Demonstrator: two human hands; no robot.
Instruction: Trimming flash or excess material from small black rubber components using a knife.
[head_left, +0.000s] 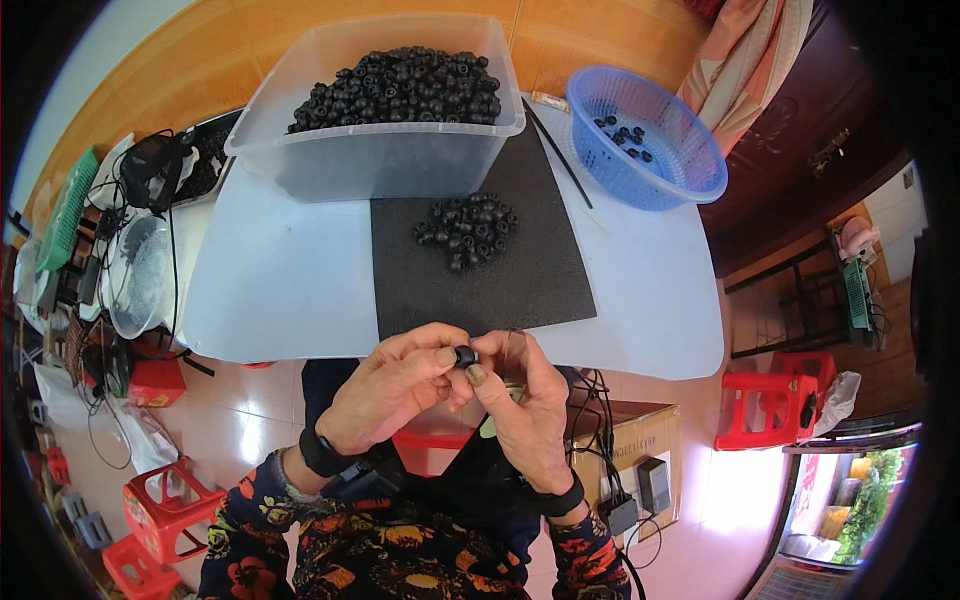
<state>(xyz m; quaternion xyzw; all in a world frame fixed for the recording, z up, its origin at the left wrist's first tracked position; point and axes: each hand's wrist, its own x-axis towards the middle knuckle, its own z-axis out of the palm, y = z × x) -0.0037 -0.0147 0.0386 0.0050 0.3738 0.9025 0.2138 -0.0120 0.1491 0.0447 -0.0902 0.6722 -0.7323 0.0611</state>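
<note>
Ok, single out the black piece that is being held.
The lone black piece pinched in the left hand, right hand close beside it; the others lie in the clear bin, piled on the dark mat or in the blue basket.

Homelike room [255,425] — red stools [155,525], draped cloth [745,65], wooden furniture [790,175].

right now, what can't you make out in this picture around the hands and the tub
All in the head view:
Black piece: partly covered by fingers of the left hand.
Right hand: whether it also holds something thin; too small to tell.
Clear tub: lower contents, blurred by its cloudy front wall.
Dark mat: far part, hidden by the tub.
</note>
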